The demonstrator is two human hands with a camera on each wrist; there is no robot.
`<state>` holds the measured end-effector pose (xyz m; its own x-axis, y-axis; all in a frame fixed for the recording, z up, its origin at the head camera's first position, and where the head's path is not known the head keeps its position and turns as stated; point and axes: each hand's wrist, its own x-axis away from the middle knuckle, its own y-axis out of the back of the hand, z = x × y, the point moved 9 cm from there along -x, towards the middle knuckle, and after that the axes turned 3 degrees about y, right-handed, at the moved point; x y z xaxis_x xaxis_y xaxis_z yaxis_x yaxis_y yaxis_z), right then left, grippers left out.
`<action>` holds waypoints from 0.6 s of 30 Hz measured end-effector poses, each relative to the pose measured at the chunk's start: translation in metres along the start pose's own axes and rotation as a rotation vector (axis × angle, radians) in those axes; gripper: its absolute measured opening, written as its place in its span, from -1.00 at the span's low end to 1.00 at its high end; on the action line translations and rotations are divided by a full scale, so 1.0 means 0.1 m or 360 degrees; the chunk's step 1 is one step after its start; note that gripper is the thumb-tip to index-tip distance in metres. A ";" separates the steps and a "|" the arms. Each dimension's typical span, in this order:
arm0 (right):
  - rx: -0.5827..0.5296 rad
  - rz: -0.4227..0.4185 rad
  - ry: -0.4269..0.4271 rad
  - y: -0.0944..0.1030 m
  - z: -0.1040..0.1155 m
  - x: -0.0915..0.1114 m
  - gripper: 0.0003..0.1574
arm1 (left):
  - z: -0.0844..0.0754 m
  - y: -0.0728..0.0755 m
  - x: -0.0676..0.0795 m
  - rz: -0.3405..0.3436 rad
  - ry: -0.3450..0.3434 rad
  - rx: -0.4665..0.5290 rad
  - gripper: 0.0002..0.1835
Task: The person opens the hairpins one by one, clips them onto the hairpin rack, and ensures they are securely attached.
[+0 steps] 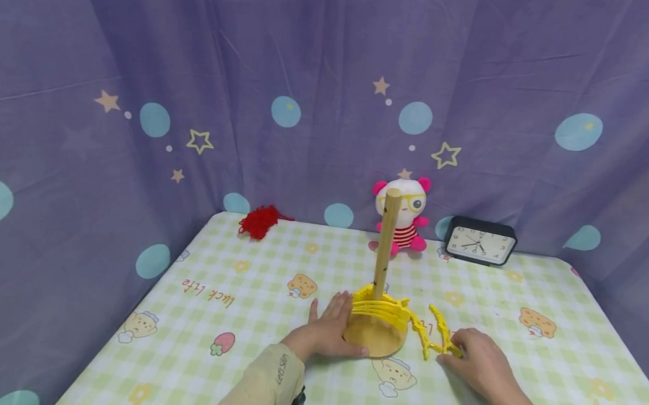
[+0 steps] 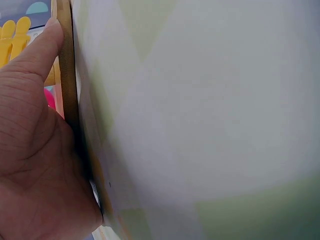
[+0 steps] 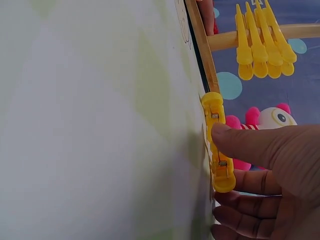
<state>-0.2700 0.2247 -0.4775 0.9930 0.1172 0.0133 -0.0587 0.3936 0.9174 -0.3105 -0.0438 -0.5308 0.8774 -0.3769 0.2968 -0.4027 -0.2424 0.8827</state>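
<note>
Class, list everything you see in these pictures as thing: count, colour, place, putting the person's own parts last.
Clips: several, exact count unclear, yellow, some at the stand's post, others right of its base
Stand: one, light brown wood, upright on the table
Yarn: one tangle, red, back left of the table
Toy: one, white and pink with yellow glasses, behind the stand
Clock: one, black with white face, back right
Cloth: one, green-and-white check with prints, over the table
Curtain: purple with stars and balloons, behind and beside the table
Sleeves: two, beige, front
Left grip: one, bare, against the stand's base
Right grip: one, bare, pinching a clip
</note>
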 end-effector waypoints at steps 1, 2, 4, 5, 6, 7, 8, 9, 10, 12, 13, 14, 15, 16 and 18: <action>-0.0008 0.0005 -0.0005 0.00 0.00 0.00 -0.41 | 0.00 0.00 0.00 0.0000 0.0001 0.0001 0.34; -0.0017 0.0009 -0.0016 0.00 -0.01 0.00 -0.41 | -0.01 0.01 0.01 0.0004 0.0005 -0.0002 0.34; -0.0033 0.0019 -0.0039 0.01 -0.03 -0.01 -0.43 | -0.02 0.03 0.04 0.0018 0.0018 -0.0007 0.33; -0.0040 0.0021 -0.0050 0.01 -0.04 -0.01 -0.43 | -0.03 0.04 0.05 0.0030 0.0024 -0.0013 0.32; -0.0049 0.0019 -0.0062 0.01 -0.04 -0.01 -0.45 | -0.05 0.06 0.07 0.0031 0.0023 -0.0006 0.31; -0.0061 0.0010 -0.0071 0.02 -0.05 -0.01 -0.47 | -0.06 0.08 0.10 0.0034 0.0023 0.0002 0.30; -0.0074 -0.0010 -0.0079 0.03 -0.05 -0.01 -0.50 | -0.08 0.11 0.12 0.0040 0.0020 0.0008 0.30; -0.0088 -0.0035 -0.0081 0.05 -0.06 0.00 -0.51 | -0.10 0.12 0.14 0.0044 0.0013 0.0015 0.29; -0.0103 -0.0067 -0.0077 0.07 -0.05 0.01 -0.52 | -0.12 0.14 0.15 0.0044 0.0005 0.0025 0.29; -0.0132 -0.0133 -0.0057 0.11 -0.04 0.03 -0.54 | -0.15 0.17 0.18 0.0032 -0.0016 0.0052 0.27; -0.0145 -0.0167 -0.0042 0.13 -0.03 0.04 -0.53 | -0.15 0.17 0.19 0.0041 -0.0017 0.0045 0.27; -0.0156 -0.0199 -0.0021 0.16 -0.01 0.05 -0.53 | -0.15 0.17 0.19 0.0046 -0.0018 0.0041 0.27; -0.0167 -0.0224 -0.0003 0.18 0.00 0.06 -0.52 | -0.15 0.16 0.18 0.0044 -0.0020 0.0042 0.27; -0.0184 -0.0250 0.0016 0.20 0.02 0.06 -0.52 | -0.15 0.16 0.18 0.0047 -0.0016 0.0038 0.27; -0.0217 -0.0297 0.0051 0.25 0.07 0.08 -0.50 | -0.14 0.15 0.18 0.0052 -0.0012 0.0025 0.27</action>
<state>-0.2628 0.2292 -0.4520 0.9843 0.0592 -0.1663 0.1101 0.5302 0.8407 -0.2976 -0.0420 -0.5073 0.8618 -0.3915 0.3226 -0.4352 -0.2439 0.8667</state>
